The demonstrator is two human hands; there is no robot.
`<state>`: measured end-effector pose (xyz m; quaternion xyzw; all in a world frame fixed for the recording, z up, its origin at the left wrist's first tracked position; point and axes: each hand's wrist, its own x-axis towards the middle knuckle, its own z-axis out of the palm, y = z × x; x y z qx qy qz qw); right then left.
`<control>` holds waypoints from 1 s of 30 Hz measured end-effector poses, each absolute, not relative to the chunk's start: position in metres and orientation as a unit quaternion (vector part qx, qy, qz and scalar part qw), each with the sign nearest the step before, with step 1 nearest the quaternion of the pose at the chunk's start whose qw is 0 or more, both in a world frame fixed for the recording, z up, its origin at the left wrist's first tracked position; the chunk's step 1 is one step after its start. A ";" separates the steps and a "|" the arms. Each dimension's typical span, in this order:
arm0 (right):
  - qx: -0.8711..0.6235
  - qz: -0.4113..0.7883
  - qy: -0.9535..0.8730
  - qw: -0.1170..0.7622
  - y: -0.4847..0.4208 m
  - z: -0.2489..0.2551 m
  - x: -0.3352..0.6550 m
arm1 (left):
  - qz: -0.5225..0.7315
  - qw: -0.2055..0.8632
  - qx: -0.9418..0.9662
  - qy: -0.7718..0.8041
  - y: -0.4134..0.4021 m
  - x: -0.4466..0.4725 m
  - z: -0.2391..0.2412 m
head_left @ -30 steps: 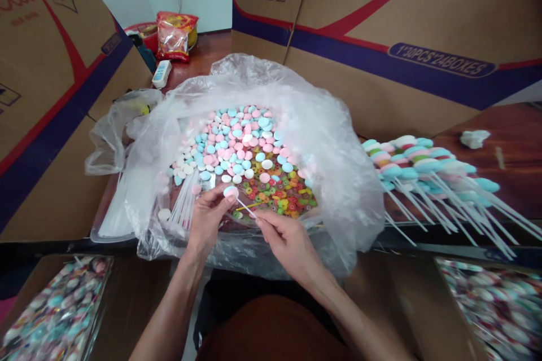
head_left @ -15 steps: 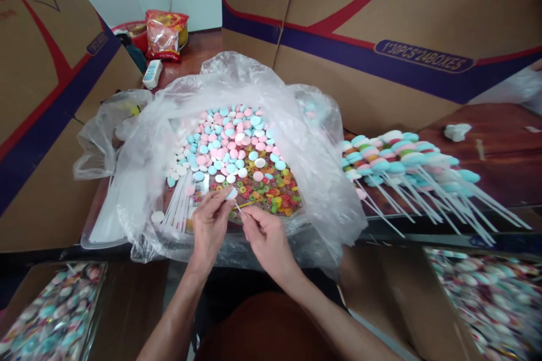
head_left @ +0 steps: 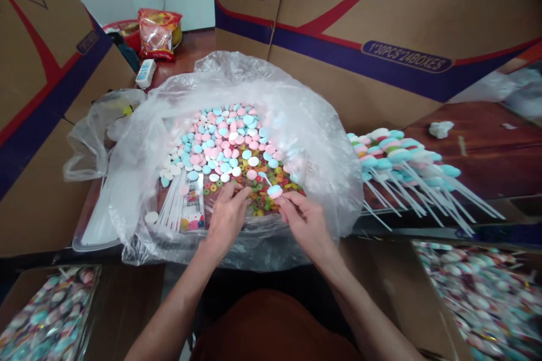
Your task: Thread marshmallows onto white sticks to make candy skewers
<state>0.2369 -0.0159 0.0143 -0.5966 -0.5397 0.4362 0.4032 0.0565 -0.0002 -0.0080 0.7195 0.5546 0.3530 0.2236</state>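
Note:
A tray lined with a clear plastic bag [head_left: 322,141] holds a heap of pink, blue and white candy discs [head_left: 224,135] and small coloured ring candies [head_left: 262,194]. My right hand [head_left: 307,220] pinches a white stick with a blue and pink candy piece [head_left: 274,190] threaded on it, held over the rings. My left hand [head_left: 228,214] reaches into the ring candies with its fingertips pinched together; what they hold is too small to make out. A bundle of bare white sticks [head_left: 173,206] lies just left of my left hand.
Finished candy skewers [head_left: 402,163] lie in a row on the brown table to the right. Large cardboard boxes [head_left: 372,28] stand behind and at the left. Trays of wrapped candy [head_left: 478,287] sit at the lower right and lower left. A snack bag [head_left: 156,34] lies far back.
The stick with the candy piece has passed fully to my right hand and swung to the right. My left hand let go of the candy and dropped onto the rings.

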 end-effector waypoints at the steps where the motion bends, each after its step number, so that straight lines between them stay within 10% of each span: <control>1: -0.595 0.436 -0.546 0.398 -0.017 0.013 0.237 | 0.328 0.211 0.736 0.554 0.002 0.055 -0.008; 10: -0.602 0.378 -0.620 0.332 -0.030 0.013 0.226 | 0.261 0.197 0.780 0.534 0.009 0.042 0.000; 21: -0.570 0.394 -0.652 0.309 -0.035 0.017 0.224 | 0.513 0.501 0.426 0.552 0.005 0.041 0.001; 30: -0.548 0.390 -0.660 0.334 -0.037 0.011 0.211 | 0.570 0.504 0.376 0.529 -0.001 0.044 0.004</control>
